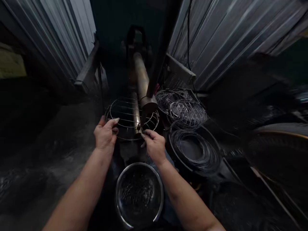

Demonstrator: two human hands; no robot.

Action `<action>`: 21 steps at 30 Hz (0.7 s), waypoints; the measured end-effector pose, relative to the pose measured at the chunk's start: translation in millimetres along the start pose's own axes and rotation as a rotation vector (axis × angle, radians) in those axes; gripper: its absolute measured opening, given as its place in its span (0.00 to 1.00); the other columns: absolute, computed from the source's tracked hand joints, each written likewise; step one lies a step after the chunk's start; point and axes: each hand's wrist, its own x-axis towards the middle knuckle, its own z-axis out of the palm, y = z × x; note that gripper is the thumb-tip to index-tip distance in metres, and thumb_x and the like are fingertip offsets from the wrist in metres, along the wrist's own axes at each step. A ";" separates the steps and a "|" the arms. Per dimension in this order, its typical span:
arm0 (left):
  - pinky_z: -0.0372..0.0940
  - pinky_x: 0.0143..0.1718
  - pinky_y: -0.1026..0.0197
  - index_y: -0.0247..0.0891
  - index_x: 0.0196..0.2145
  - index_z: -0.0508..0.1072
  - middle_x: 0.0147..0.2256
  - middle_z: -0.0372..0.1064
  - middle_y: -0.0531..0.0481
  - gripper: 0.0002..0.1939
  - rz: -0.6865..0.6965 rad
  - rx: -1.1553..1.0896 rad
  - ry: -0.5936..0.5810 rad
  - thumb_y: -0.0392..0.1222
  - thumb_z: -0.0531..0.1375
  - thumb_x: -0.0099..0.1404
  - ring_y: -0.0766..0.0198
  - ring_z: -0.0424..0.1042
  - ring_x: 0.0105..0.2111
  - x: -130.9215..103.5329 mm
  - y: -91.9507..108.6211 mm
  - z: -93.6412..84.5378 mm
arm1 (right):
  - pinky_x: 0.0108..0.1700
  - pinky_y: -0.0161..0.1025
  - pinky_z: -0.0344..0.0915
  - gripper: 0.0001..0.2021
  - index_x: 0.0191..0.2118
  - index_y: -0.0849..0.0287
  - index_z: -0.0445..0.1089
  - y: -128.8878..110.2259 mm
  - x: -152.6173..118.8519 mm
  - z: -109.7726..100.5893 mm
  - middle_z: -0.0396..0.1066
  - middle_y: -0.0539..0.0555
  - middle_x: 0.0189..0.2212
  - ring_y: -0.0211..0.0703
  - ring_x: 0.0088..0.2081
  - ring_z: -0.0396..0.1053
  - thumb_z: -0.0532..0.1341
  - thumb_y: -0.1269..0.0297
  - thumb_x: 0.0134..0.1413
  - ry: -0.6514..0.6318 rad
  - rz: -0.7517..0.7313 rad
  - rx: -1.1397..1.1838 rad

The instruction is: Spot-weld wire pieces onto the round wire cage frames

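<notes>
Wire frame (127, 127) spans L–R; L hand (105, 133) pinches rim, R hand (155, 146) fingers bent (grip unclear) nr tube (136, 112); gap b/w frame & bowl (117, 192).

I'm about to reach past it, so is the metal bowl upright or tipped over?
Upright: the metal bowl shows its round open rim, with small pieces lying inside.

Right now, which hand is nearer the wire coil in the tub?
The right hand, just left of the coil; the left hand is farther left, on the wire frame.
</notes>
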 end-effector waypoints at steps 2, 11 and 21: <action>0.50 0.18 0.70 0.37 0.36 0.63 0.24 0.64 0.57 0.30 0.001 -0.025 0.015 0.28 0.69 0.34 0.71 0.63 0.21 0.8 0.8 -0.6 | 0.19 0.30 0.62 0.10 0.34 0.60 0.77 3.3 1.3 -0.4 0.68 0.45 0.19 0.31 0.16 0.62 0.64 0.61 0.47 0.003 0.001 0.006; 0.47 0.17 0.71 0.37 0.36 0.63 0.24 0.63 0.58 0.30 -0.023 -0.098 0.029 0.25 0.67 0.34 0.71 0.63 0.22 -1.6 2.8 2.9 | 0.17 0.30 0.59 0.11 0.35 0.60 0.76 1.0 2.3 -1.7 0.67 0.45 0.16 0.33 0.15 0.62 0.64 0.60 0.45 -0.005 0.046 0.026; 0.47 0.18 0.70 0.37 0.42 0.66 0.26 0.61 0.59 0.34 -0.029 -0.099 0.008 0.26 0.68 0.34 0.73 0.63 0.22 -1.3 0.3 1.4 | 0.16 0.30 0.59 0.12 0.34 0.61 0.76 0.1 2.0 -1.8 0.70 0.47 0.19 0.32 0.15 0.61 0.65 0.59 0.44 0.003 0.057 0.036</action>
